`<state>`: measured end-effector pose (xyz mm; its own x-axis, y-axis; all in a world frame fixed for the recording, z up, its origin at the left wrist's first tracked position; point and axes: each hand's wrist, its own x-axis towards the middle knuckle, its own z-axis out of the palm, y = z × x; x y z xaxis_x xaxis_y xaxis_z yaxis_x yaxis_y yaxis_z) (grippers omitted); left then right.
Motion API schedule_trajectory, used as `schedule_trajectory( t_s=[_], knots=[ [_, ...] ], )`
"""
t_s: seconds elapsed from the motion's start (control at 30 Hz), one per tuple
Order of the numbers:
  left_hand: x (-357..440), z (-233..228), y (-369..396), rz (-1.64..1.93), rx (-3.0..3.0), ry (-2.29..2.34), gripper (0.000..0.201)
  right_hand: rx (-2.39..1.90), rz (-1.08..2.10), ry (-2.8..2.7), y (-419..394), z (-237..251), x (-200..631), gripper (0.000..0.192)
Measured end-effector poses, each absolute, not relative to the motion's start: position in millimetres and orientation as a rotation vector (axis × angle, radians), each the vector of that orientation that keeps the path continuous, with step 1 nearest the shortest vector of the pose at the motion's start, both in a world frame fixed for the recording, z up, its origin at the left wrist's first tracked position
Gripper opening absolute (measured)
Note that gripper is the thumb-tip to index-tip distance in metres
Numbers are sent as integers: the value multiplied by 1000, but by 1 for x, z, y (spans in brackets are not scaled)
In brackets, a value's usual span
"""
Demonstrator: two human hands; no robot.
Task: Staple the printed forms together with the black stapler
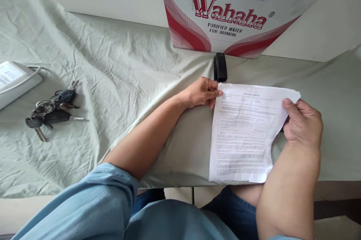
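While both hands pinch papers | stapler touching top edge

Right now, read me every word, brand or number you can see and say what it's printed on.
Cardboard box: "Wahaha ®"
Cardboard box: "PURIFIED WATER FOR DRINKING"
Cardboard box: "20260726 2119HT 01909"
Paper sheets: heading looks like "OVERLEAF NOTES", body too small to read
White device: label unreadable

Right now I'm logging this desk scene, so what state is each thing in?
Sheets of paper: held at both top corners, lying on the cloth, lower edge over the table edge.
Left hand: pinching the top-left corner.
Right hand: gripping the right edge.
Stapler: closed, lying flat, untouched.
Keys: bunched, lying flat.
Cardboard box: closed, standing.
Cloth: wrinkled.
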<state>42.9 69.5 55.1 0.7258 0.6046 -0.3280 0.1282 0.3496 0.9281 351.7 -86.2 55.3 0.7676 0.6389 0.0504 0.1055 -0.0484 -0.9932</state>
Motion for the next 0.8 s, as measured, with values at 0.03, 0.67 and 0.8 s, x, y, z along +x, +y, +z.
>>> schedule_trajectory(
  t_s=[0.03,0.67,0.8],
  knots=[
    [43,54,70,351,1179,722,42,-1586,473,-620,-86,55,351,57],
    [51,67,71,205,1237,1100,55,-1974,753,-819,-82,34,360,65],
    [56,66,64,269,1273,1211,58,-2012,714,-863,-79,30,359,71]
  ],
)
